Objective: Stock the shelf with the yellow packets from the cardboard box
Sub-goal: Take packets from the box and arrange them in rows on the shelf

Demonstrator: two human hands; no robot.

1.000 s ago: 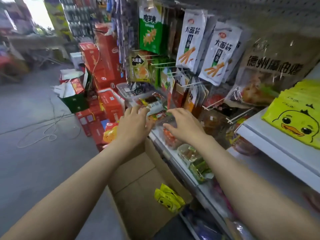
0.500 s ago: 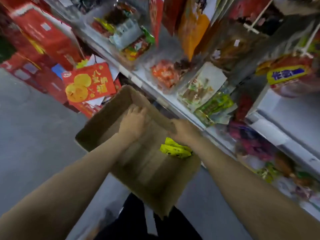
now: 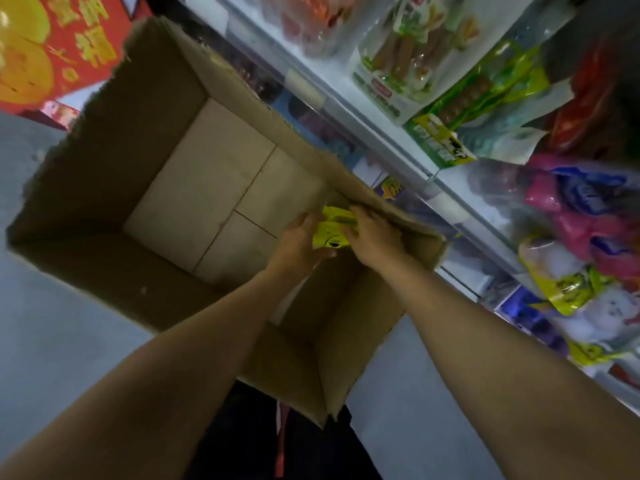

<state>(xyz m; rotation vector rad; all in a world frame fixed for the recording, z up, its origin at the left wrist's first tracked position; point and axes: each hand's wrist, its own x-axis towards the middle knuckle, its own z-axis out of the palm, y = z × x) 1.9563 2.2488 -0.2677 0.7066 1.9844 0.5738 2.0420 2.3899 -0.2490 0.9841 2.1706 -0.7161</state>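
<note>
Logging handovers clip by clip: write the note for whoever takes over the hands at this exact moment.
Left hand and right hand: both down inside the cardboard box, fingers closing on the yellow packets from either side.
Packets: a small bunch at the box's shelf-side wall, not yet lifted out.
Box: its floor shows nothing else.
Done: the reach into the box.
Left: lift this bunch and place it on the shelf.

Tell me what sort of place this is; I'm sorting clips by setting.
Most likely a small snack or grocery shop: a white shelf crowded with bagged snacks, and an open cardboard box of stock on the floor.
</note>
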